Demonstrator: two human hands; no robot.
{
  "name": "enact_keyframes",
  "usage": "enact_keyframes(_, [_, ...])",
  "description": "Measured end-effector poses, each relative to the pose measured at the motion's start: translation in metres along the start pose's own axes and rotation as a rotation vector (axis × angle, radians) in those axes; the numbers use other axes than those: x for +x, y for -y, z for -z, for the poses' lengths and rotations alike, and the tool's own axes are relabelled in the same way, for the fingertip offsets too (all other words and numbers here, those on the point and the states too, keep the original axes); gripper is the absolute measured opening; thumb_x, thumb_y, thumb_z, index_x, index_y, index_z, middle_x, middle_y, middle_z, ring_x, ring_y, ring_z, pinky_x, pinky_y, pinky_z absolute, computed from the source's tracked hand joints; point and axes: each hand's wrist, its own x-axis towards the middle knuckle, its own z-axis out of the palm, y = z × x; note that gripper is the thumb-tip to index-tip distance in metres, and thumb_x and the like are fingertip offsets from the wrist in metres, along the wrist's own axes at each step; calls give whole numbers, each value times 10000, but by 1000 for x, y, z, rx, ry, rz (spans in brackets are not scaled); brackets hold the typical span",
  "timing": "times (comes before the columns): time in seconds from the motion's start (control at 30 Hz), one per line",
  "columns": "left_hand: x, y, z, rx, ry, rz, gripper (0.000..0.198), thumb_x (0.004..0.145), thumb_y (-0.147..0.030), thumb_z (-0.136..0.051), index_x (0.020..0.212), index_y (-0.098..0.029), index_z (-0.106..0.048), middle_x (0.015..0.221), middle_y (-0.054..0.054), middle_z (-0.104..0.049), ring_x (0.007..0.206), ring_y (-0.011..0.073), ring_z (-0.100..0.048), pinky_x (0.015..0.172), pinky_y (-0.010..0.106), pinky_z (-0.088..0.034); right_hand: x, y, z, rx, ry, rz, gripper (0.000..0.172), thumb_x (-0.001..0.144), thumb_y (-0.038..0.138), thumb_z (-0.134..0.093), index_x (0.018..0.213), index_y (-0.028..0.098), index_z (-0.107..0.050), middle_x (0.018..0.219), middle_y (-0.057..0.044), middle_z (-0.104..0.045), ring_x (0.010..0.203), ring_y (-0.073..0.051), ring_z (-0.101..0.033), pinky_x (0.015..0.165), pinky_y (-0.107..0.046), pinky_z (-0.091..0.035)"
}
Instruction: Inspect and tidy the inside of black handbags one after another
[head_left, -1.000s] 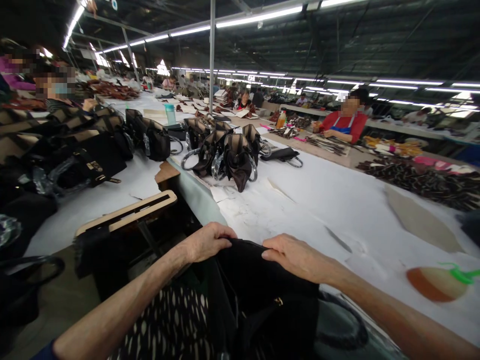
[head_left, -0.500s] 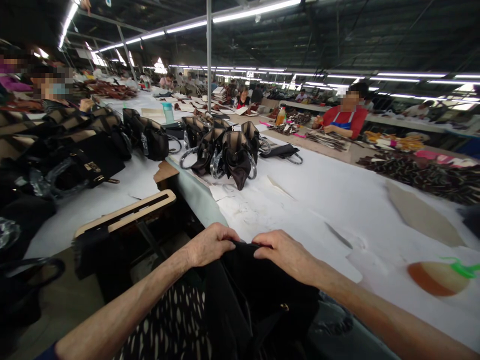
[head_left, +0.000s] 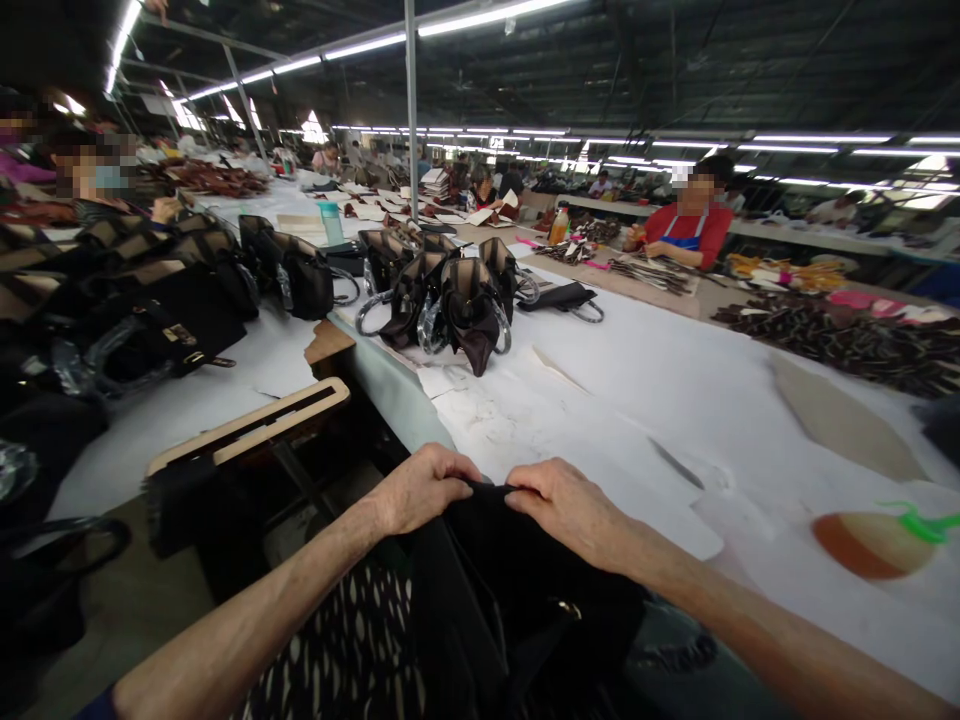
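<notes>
A black handbag (head_left: 540, 570) lies in front of me at the table's near edge, its top edge raised between my hands. My left hand (head_left: 427, 485) is closed, pinching that edge between thumb and fingers. A short way to the right, my right hand (head_left: 566, 505) pinches the same edge, also closed. A small gold-coloured metal fitting (head_left: 570, 608) shows on the bag's side below. The lower part of the bag runs out of view, and its inside is too dark to make out.
Finished-looking black handbags (head_left: 469, 310) with wrapped handles stand ahead, and more crowd the left. A wooden slotted frame (head_left: 251, 425) stands left of my hands. On the white-covered table (head_left: 600, 420) lies a bottle with amber liquid (head_left: 874, 545). A co-worker in red (head_left: 686, 235) sits across.
My hands keep their pinch on the bag's edge with hardly any movement. The view has shifted slightly. Across the table, the co-worker's hands have moved a little.
</notes>
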Motion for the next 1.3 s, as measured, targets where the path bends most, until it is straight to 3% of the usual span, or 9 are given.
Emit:
enact_keyframes(0.33, [4,-3,-11,-9,-100,-126,159,654,-99,-480,787,-181,-449,528,-83,-476,488,68,-338,476,197,-265,6,22,0,13,36,40,189,812,240,-497,652,170,-567,575,20,-549,554,-107,-477,539,-208,-303])
enact_keyframes(0.5, [3,-8,2,-11,-35,-18,211,694,-167,-506,893,-188,-439,556,-82,-486,491,72,-347,482,199,-285,10,22,-4,-141,23,56,273,868,268,-417,671,167,-577,578,-7,-547,556,-126,-496,538,-220,-314])
enact_keyframes(0.57, [-1,-10,13,-71,-86,29,277,732,-276,-529,978,-178,-446,619,-57,-522,542,89,-423,536,216,-350,14,20,-2,-178,11,30,272,864,268,-421,657,169,-567,602,-13,-558,599,-134,-517,561,-221,-326])
enact_keyframes(0.67, [-13,-11,25,-171,-297,2,427,764,-447,-517,1064,-154,-438,857,39,-601,780,159,-543,727,286,-421,24,17,7,-229,-12,-20,268,853,255,-433,628,168,-550,628,-21,-567,633,-141,-525,576,-227,-327])
enact_keyframes(0.77, [-30,-7,21,-190,-385,7,546,771,-533,-488,1147,-144,-411,1064,112,-583,973,219,-537,841,330,-407,35,17,14,-272,-30,-49,260,843,251,-444,626,160,-554,638,-41,-565,651,-163,-527,586,-252,-322])
enact_keyframes(0.97, [-39,15,-1,18,-449,119,797,610,-347,-686,1308,-167,-345,1220,125,-520,1069,270,-502,890,342,-393,44,30,12,-310,-5,-4,247,827,248,-466,611,161,-548,646,-41,-545,666,-166,-514,577,-252,-301])
enact_keyframes(1.1, [-28,22,3,-60,-311,16,555,590,-117,-555,1144,-144,-548,1013,58,-637,932,230,-569,825,306,-431,38,29,11,-312,18,58,263,831,231,-454,580,170,-504,564,9,-468,596,-129,-459,558,-231,-285])
enact_keyframes(1.2, [-23,22,4,-227,-173,-32,547,576,-88,-512,1118,-134,-576,919,38,-664,843,217,-596,730,294,-467,31,23,13,-307,26,82,266,836,232,-443,579,175,-481,557,25,-442,573,-115,-432,539,-219,-275])
enact_keyframes(1.3, [-22,22,-1,-281,-174,-10,568,564,-80,-507,1126,-126,-576,878,39,-673,783,216,-607,668,293,-477,25,19,13,-306,28,93,203,834,212,-440,641,193,-498,554,41,-446,549,-107,-415,525,-212,-265])
